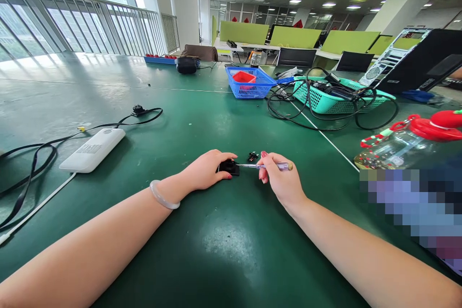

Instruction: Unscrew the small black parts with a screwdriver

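Near the centre of the head view, your left hand (204,171) pinches a small black part (229,167) between thumb and fingers; at its right, your right hand (285,183) is closed around a slim screwdriver (283,166). The part looks light, stiff and perhaps brittle: hold its outer edges gently. Your fingers cover its left end, and the screwdriver's tip is too small to make out.

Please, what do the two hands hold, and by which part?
The right hand holds a screwdriver by its handle; the left hand grips a small black part by its sides.
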A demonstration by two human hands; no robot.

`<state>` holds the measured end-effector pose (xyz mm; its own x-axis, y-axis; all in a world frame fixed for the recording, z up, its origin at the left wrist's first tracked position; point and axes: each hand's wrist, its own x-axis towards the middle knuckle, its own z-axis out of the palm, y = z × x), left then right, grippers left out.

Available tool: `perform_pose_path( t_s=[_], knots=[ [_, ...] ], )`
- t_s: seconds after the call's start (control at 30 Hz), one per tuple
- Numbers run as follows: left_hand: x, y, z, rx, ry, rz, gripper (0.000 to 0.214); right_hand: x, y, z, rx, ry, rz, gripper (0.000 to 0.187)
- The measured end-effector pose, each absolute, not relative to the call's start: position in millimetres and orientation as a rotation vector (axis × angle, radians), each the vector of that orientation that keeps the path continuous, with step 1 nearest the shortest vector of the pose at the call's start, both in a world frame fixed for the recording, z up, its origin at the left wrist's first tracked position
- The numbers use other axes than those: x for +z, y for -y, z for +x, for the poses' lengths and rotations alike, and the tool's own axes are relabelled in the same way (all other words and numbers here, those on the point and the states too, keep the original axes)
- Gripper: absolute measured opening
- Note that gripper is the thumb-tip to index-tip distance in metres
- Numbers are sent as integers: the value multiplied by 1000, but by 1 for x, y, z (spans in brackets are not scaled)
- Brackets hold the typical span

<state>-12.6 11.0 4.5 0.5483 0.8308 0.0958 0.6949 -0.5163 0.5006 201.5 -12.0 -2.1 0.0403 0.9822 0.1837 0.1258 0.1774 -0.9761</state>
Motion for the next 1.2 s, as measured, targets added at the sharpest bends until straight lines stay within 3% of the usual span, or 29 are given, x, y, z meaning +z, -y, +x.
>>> perform_pose_path(
  t_s=[0.53, 0.73, 1.0, 1.2],
  knots=[
    [7, -11, -10, 428, -1289, 2405, 47, 4, 23, 202, 657, 1573, -1121, 46],
    [8, -11, -10, 418, -1298, 2395, 47, 8, 27, 200, 530, 1780, -1106, 40],
    [6, -12, -11, 460, -1316, 2398, 47, 11, 35, 193, 66, 2168, -871, 33],
    [8, -11, -10, 442, -1343, 2401, 47, 8, 31, 198, 58, 2080, -652, 26]
  ],
)
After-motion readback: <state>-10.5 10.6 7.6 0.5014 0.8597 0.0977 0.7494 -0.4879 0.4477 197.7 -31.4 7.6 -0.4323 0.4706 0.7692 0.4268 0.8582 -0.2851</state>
